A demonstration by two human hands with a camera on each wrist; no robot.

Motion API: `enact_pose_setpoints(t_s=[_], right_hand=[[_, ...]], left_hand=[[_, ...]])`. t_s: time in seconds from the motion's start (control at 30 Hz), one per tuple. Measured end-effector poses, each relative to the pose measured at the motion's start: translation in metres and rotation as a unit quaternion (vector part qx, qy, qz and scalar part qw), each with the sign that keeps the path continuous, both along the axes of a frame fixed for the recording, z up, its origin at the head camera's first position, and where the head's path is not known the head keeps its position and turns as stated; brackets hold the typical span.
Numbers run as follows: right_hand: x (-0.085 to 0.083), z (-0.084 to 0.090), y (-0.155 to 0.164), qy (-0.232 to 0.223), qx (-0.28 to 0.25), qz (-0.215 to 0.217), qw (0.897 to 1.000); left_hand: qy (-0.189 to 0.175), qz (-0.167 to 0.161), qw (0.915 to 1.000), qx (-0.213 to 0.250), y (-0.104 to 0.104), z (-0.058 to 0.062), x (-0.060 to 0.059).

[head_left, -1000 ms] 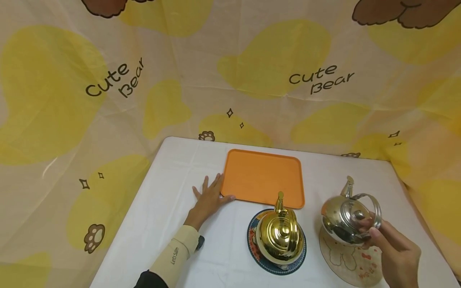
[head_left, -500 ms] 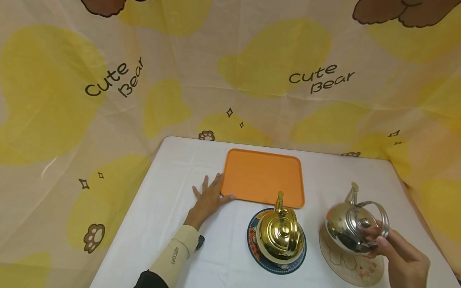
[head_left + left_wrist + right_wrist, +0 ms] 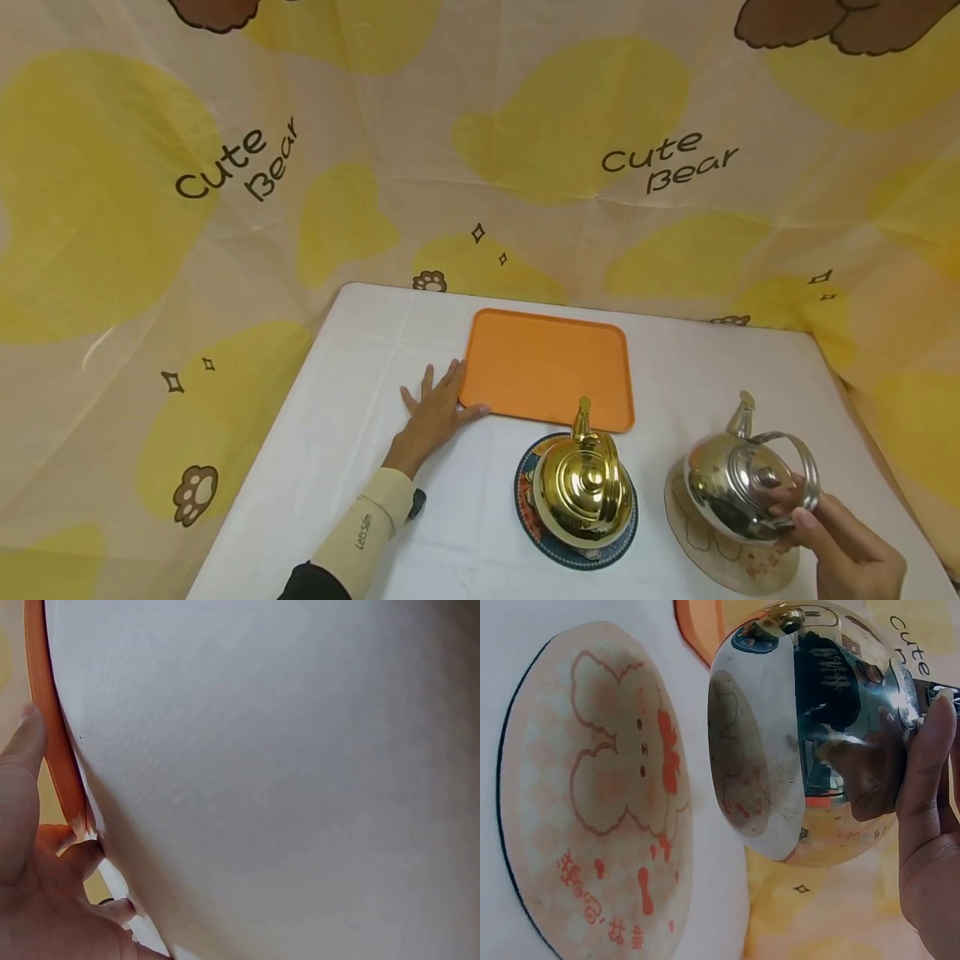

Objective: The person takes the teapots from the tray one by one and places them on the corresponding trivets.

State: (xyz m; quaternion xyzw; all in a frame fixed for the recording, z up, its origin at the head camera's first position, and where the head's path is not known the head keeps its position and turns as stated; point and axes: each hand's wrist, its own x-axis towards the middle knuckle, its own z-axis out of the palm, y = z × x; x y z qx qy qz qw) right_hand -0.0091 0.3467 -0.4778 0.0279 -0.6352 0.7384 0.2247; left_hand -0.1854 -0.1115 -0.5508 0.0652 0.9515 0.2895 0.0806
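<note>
My right hand (image 3: 855, 537) grips the loop handle of a shiny silver teapot (image 3: 738, 483). In the right wrist view the silver teapot (image 3: 817, 735) hangs above a round beige mat (image 3: 615, 780) with a rabbit drawing, a gap showing between them. With fingers spread, my left hand (image 3: 435, 417) rests on the table at the left edge of an orange tray (image 3: 547, 367). Its thumb and fingertips touch the rim of the tray (image 3: 56, 727) in the left wrist view. Between the hands, a gold teapot (image 3: 585, 492) sits on a round blue patterned mat (image 3: 536, 554).
A white-covered table (image 3: 360, 350) bears everything. Behind and to the left hangs a yellow and beige curtain (image 3: 525, 125) printed with bears' words and paws. The gold teapot's spout reaches over the tray's front edge.
The right hand has carried the silver teapot toward me and slightly to the right, further over the rabbit mat. My left hand, the tray and the gold teapot stay in place.
</note>
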Motion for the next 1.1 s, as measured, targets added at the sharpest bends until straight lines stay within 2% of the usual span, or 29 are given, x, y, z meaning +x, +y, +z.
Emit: enact_pose_setpoints(t_s=[0.13,0.37,0.6,0.77,1.0,1.1], right_hand=[[0.004,0.0,0.001,-0.05,0.018,-0.031,0.998],[0.009,-0.009,0.006,-0.084,0.014,-0.056,0.995],[0.014,-0.007,0.008,-0.171,0.079,-0.08,0.979],[0.016,-0.009,0.009,-0.173,0.097,-0.07,0.978],[0.017,-0.015,0.009,-0.154,0.083,-0.057,0.983],[0.016,-0.016,0.01,-0.16,0.091,-0.057,0.981]], left_hand=[[0.0,0.0,1.0,-0.001,0.0,0.0,0.0],[-0.002,0.001,1.0,-0.003,0.0,0.001,0.0],[-0.001,0.001,1.0,0.0,0.0,0.002,0.0],[-0.002,0.001,1.0,0.0,0.0,0.002,0.0],[-0.005,0.001,1.0,-0.002,0.0,0.004,0.001],[-0.004,0.0,1.0,-0.003,0.0,0.004,0.001]])
